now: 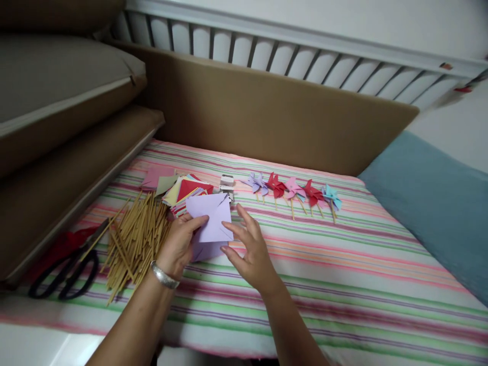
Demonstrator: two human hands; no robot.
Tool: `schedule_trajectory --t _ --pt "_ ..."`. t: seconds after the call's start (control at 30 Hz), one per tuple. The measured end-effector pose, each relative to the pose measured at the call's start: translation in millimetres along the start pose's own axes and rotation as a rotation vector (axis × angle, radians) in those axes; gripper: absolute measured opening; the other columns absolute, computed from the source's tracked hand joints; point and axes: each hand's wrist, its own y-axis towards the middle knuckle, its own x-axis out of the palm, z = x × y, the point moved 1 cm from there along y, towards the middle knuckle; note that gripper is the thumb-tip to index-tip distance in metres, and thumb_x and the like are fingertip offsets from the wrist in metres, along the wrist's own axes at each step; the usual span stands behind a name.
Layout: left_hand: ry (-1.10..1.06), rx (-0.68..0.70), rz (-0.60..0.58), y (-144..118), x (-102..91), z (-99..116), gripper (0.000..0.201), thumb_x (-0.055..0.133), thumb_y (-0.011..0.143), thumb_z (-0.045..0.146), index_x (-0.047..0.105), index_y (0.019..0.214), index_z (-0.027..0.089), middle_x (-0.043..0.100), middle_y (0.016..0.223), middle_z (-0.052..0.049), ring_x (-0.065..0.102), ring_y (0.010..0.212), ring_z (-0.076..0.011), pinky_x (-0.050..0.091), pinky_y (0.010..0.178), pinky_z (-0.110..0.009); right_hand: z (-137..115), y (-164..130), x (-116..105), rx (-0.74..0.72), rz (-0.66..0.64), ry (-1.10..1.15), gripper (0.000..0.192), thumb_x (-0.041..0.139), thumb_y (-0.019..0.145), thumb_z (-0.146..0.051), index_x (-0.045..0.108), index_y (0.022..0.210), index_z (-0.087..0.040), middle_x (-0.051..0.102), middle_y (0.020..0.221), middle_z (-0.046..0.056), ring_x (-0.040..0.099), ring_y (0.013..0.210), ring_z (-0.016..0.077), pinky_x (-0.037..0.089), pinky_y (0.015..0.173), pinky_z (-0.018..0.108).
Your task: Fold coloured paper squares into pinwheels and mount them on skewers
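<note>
My left hand [179, 244], with a silver bangle on the wrist, holds a lilac paper square [212, 217] by its left edge just above the striped cloth [324, 284]. My right hand [249, 249] is spread with fingers apart right beside the paper's right corner, holding nothing. A stack of coloured paper squares [186, 193] lies just beyond the left hand. A heap of thin wooden sticks [133, 239] lies to its left. Several finished paper pinwheels [293, 190] on sticks lie in a row farther back.
Black-handled scissors [64, 272] rest at the left on red paper. A small white stapler [227, 184] sits behind the lilac paper. Brown cushions [57, 101] rise at left, a brown padded board [267, 112] at the back, a blue cushion [438, 203] at right.
</note>
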Motion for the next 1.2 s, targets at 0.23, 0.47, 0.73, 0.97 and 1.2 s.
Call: schedule_trajectory --t 0.23,0.47,0.73,0.97,1.2 --pt "0.076 0.015 0.013 5.2 -8.4 -4.3 0.031 0.079 0.047 0.019 0.071 0.076 0.011 0.072 0.064 -0.005 0.062 0.055 -0.0158 0.047 0.057 -0.026 2.6 0.0 6.0 -0.053 0.056 -0.072 0.02 0.05 0.081 -0.011 0.065 0.088 -0.023 0.036 0.144 0.006 0.036 0.13 0.0258 0.035 0.101 0.047" --pt "0.13 0.067 0.036 6.5 -8.8 -6.2 0.032 0.08 0.046 0.023 0.072 0.075 0.012 0.071 0.065 -0.005 0.061 0.055 -0.0164 0.046 0.058 -0.028 0.6 1.2 4.0 -0.069 0.051 -0.103 0.015 0.058 0.079 -0.018 0.066 0.09 -0.024 0.036 0.145 0.006 0.037 0.129 0.028 0.035 0.101 0.049" --pt "0.265 0.108 0.05 7.3 -6.9 -8.6 0.024 0.077 0.048 0.024 0.071 0.068 0.012 0.069 0.06 -0.003 0.058 0.052 -0.0164 0.042 0.053 -0.026 0.0 -0.6 3.8 -0.076 0.029 -0.129 0.015 0.058 0.08 -0.017 0.067 0.088 -0.025 0.034 0.146 0.005 0.035 0.13 0.0273 0.033 0.102 0.049" --pt "0.282 0.077 0.027 8.7 -5.9 -11.8 0.024 0.076 0.048 0.024 0.069 0.067 0.011 0.068 0.059 -0.003 0.059 0.053 -0.017 0.043 0.054 -0.027 1.5 -0.6 1.9 -0.08 -0.001 -0.163 0.024 0.053 0.078 -0.01 0.068 0.089 -0.025 0.031 0.147 0.003 0.032 0.132 0.0269 0.032 0.103 0.049" --pt "0.253 0.054 0.007 8.5 -10.1 -10.4 0.026 0.077 0.05 0.026 0.07 0.071 0.01 0.07 0.063 -0.005 0.06 0.055 -0.0169 0.043 0.055 -0.027 4.4 -0.7 1.5 -0.105 -0.02 -0.175 0.019 0.055 0.079 -0.013 0.068 0.087 -0.024 0.038 0.143 0.006 0.032 0.132 0.0267 0.032 0.104 0.047"
